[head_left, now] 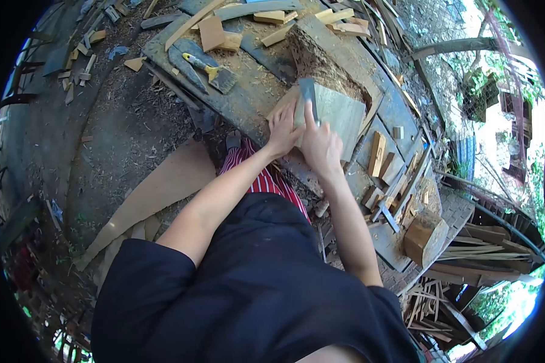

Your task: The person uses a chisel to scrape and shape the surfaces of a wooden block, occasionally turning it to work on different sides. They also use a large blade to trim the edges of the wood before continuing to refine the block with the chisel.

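Observation:
My left hand (283, 130) lies with its fingers stretched flat on the left edge of a wooden board, its thumb towards my other hand. Close beside it, my right hand (322, 145) has its index finger extended along a flat dark metal strip (307, 91); the other fingers are curled, and what is under them is hidden. The strip rests against a pale grey-green board (342, 112). Behind this board stands a thick, rough-edged wood block (327, 51) with a crumbly brown face.
A paintbrush with a yellow handle (209, 68) lies on the worktable (248, 97), among offcuts and sawdust. Wood pieces (376, 154) and a metal-bladed tool (387, 216) lie to the right, near a chunky block (426, 238). A large brown sheet (157, 187) is on the littered ground.

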`<state>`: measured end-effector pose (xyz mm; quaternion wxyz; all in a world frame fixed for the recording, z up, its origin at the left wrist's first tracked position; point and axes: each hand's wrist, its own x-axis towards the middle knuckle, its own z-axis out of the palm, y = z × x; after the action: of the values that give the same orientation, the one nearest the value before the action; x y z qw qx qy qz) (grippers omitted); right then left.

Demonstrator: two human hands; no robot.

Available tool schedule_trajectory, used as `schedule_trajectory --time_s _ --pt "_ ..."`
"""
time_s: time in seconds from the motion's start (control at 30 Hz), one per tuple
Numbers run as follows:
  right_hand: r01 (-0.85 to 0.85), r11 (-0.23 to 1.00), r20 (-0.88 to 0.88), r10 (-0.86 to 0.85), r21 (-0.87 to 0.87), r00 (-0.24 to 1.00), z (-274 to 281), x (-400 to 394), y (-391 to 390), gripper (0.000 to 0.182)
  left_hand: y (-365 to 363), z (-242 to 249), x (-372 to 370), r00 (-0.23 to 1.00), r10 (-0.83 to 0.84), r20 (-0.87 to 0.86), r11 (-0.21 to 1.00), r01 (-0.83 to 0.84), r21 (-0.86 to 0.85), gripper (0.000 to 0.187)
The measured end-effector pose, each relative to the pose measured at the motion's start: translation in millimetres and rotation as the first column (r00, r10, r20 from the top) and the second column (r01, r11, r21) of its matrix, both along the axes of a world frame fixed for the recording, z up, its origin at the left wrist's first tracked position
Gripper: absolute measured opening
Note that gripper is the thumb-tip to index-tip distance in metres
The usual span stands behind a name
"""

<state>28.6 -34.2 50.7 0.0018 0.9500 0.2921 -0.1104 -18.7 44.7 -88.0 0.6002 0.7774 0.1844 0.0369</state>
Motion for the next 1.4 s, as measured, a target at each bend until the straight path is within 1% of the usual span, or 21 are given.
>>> schedule_trajectory --time_s 0.03,0.07,0.13,0.2,0.27,0.3,0.33,0.43,0.47,0.57,0.6,0.7,0.8,0.87,0.97,1.03,1.07,1.13,1.17,1.27,1.4 --pt "0.016 1.0 -0.035 -0.016 -0.018 0.999 -5.7 11.6 6.3 0.063 -0.7 -2.9 -0.7 1.0 0.002 0.009 1.0 -0.002 -0.008 0.085" --pt "0.019 1.0 -0.025 -0.019 -0.007 1.0 -3.9 8.9 4.3 0.063 -0.4 -3.2 -1.7 1.0 -0.001 0.02 1.0 0.001 0.002 0.085" --pt "-0.071 0.996 0.046 0.073 -0.055 0.996 3.9 -2.2 -4.1 0.068 -1.2 -10.7 1.6 1.0 -0.002 0.017 0.998 0.001 0.068 0.086" --pt "-0.108 0.99 0.035 0.111 -0.089 0.993 7.0 -6.5 -10.0 0.069 0.6 -12.3 7.9 1.0 0.015 0.006 0.999 -0.016 0.05 0.087" --pt "-0.076 0.996 -0.018 0.075 -0.041 0.997 8.5 -3.3 -8.2 0.068 -8.6 -12.8 -3.6 0.999 -0.001 -0.033 1.0 0.001 0.014 0.088" --pt "-0.06 0.997 0.01 0.06 0.04 0.998 -0.6 8.5 -2.9 0.065 -12.0 -13.1 -6.4 1.0 0.004 -0.023 1.0 -0.004 -0.008 0.089" --pt "-0.07 0.996 0.024 0.069 0.055 0.997 0.1 9.7 -2.2 0.065 -2.6 -8.5 0.6 1.0 0.021 0.004 1.0 -0.021 -0.009 0.09" --pt "-0.04 0.996 -0.094 0.032 -0.076 0.995 13.5 -2.3 -14.2 0.06 -0.6 -8.6 4.7 0.999 0.036 0.022 0.999 -0.037 0.034 0.089" --pt "-0.046 0.996 -0.098 0.038 -0.078 0.995 11.2 1.2 -14.0 0.06 -2.7 -10.2 2.4 0.999 0.032 0.014 0.999 -0.033 0.042 0.089" --pt "-0.017 0.999 -0.128 0.021 0.03 0.991 6.2 3.5 -13.6 0.063 -0.7 -3.2 4.0 0.999 0.045 0.029 0.999 -0.045 -0.005 0.087" --pt "-0.014 0.999 -0.123 0.018 0.032 0.992 4.8 -0.1 -14.0 0.063 -3.2 -6.4 4.5 0.999 0.041 0.035 0.999 -0.041 -0.003 0.087" --pt "-0.038 0.998 -0.019 0.039 0.045 0.999 1.7 -16.8 -25.7 0.07 -4.7 -12.5 7.9 0.994 0.096 0.049 0.993 -0.099 0.067 0.088" --pt "-0.041 0.997 -0.044 0.044 0.068 0.998 -4.3 -11.8 -25.9 0.072 -8.5 -18.3 4.7 0.995 0.093 0.039 0.994 -0.095 0.051 0.088" --pt "-0.04 0.995 -0.02 0.042 0.087 0.999 -12.7 3.1 -18.3 0.072 -4.1 -14.9 7.4 0.992 0.084 0.096 0.996 -0.085 0.006 0.09" --pt "-0.023 0.99 -0.008 0.024 0.136 1.0 -18.2 5.8 -10.2 0.071 -1.7 -17.5 7.3 0.992 0.083 0.098 0.994 -0.089 0.057 0.088" --pt "-0.033 0.998 -0.061 0.036 0.051 0.998 -10.0 -12.5 -28.4 0.068 -7.0 -15.0 6.1 0.991 0.106 0.086 0.989 -0.114 0.094 0.084" --pt "-0.045 0.998 -0.065 0.048 0.048 0.997 -11.2 -7.5 -27.9 0.068 -5.6 -12.4 8.8 0.99 0.118 0.081 0.988 -0.125 0.092 0.084" --pt "-0.039 0.99 -0.069 0.049 0.135 0.996 -12.5 -5.0 -28.0 0.067 -7.4 -11.0 6.1 0.992 0.118 0.05 0.993 -0.119 0.019 0.083" --pt "-0.038 0.99 -0.056 0.046 0.138 0.997 -15.5 -2.9 -25.7 0.066 -4.4 -12.3 9.1 0.986 0.131 0.107 0.991 -0.13 -0.009 0.082" --pt "-0.03 0.993 -0.036 0.034 0.112 0.999 -15.2 -9.4 -29.7 0.066 -6.0 -14.1 9.3 0.985 0.139 0.107 0.989 -0.144 0.04 0.082" --pt "-0.06 0.994 -0.04 0.063 0.091 0.997 -15.3 -11.4 -39.7 0.064 -8.6 -12.2 8.8 0.986 0.146 0.086 0.987 -0.151 0.055 0.08"
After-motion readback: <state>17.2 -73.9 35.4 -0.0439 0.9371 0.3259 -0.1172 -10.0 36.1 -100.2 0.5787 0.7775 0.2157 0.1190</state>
